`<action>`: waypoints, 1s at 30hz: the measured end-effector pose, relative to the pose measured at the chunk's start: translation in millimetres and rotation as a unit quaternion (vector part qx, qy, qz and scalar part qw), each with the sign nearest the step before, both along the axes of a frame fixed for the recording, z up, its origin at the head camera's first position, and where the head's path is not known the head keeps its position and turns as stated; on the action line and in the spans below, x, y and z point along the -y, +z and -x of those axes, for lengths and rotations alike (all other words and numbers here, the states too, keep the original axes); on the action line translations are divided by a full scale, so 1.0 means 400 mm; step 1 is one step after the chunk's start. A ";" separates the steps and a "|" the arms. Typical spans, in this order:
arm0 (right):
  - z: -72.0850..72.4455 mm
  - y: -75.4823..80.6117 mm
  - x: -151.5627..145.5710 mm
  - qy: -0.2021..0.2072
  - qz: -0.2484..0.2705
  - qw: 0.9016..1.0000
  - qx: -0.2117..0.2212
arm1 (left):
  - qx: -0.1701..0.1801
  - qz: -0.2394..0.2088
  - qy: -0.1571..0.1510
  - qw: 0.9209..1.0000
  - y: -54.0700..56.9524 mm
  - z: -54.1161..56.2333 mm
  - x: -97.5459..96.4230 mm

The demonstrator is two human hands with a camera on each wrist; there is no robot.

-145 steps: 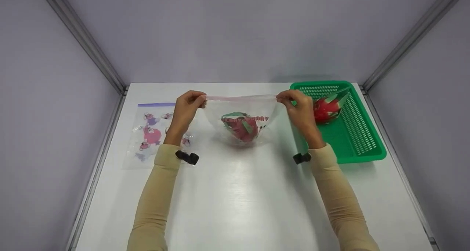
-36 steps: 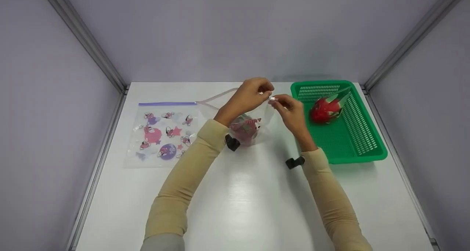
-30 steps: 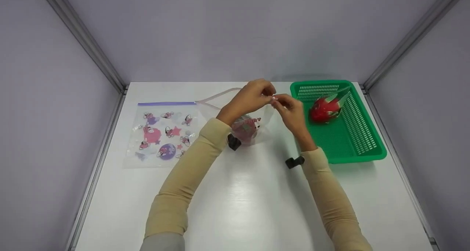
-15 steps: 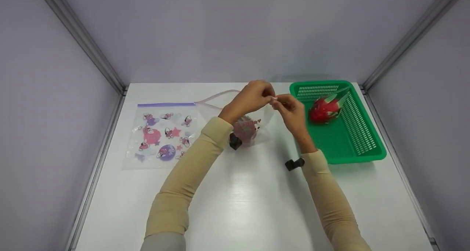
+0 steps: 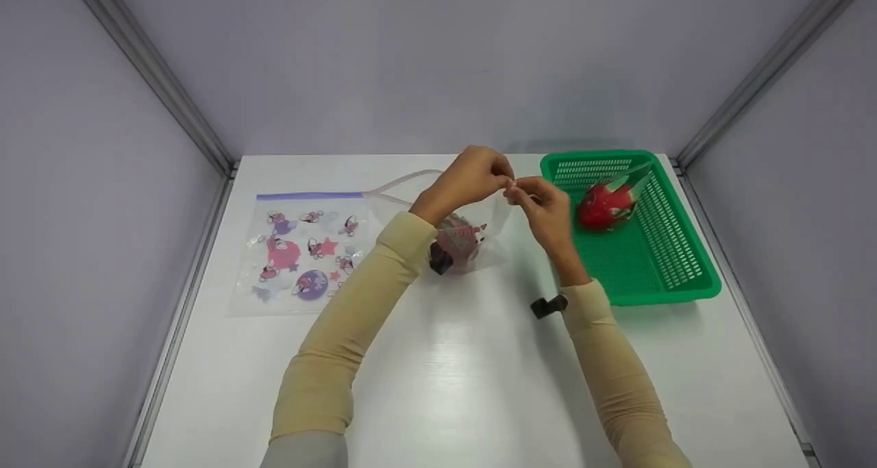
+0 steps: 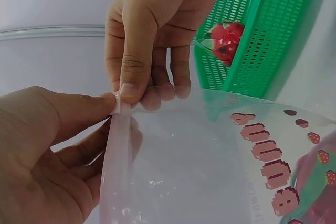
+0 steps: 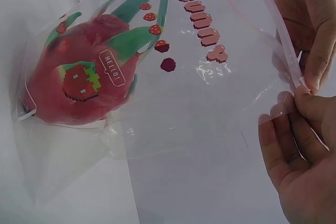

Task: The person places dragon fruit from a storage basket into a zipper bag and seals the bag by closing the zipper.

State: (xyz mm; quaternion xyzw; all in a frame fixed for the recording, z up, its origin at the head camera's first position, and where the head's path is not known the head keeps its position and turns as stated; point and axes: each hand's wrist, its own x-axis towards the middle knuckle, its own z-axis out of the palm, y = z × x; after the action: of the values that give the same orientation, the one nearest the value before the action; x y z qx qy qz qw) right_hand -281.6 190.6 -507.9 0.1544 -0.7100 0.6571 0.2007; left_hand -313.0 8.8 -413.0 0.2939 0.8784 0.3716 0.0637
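Note:
A clear zip bag (image 7: pixel 210 108) with a pink strip and printed lettering stands in the middle of the table. Inside it lies a red dragon fruit (image 7: pixel 79 77) with green leaf tips, partly hidden by the left forearm in the head view. At the right end of the strip is a small pale slider (image 6: pixel 116 103). My left hand (image 5: pixel 473 177) reaches across the bag and pinches this slider. Close against it, my right hand (image 5: pixel 548 211) pinches the bag's corner between thumb and fingers. Left of the hands, the bag's mouth gapes in a loop.
On the right stands a green basket (image 5: pixel 671 295) with another red dragon fruit (image 5: pixel 604 206) in it. A flat, printed zip bag (image 5: pixel 308 249) with a purple strip lies at left, partly under the left forearm. Pale walls enclose the white table (image 5: pixel 445 386).
My left hand has crossed from the strip's left end to its right end, where it now pinches the slider. Over the last second, both hands have barely moved.

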 end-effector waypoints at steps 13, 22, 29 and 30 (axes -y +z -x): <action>0.001 -0.002 0.000 0.010 0.001 1.000 0.001 | 0.034 0.036 -0.011 0.999 0.017 0.022 0.009; 0.001 0.003 0.004 -0.010 0.002 1.000 0.017 | 0.047 0.054 -0.016 0.997 0.036 0.018 0.011; -0.003 0.008 0.010 -0.025 0.001 1.000 0.013 | 0.050 0.057 -0.017 0.997 0.036 0.019 0.012; -0.006 0.012 0.012 -0.026 0.001 1.000 0.012 | 0.050 0.057 -0.016 0.997 0.036 0.019 0.012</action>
State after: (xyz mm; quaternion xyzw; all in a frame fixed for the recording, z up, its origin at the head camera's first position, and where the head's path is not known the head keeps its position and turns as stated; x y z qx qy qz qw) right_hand -279.2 185.9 -503.3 0.1285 -0.7156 0.6539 0.2092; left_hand -320.5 3.8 -398.6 0.2846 0.8891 0.3339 0.1303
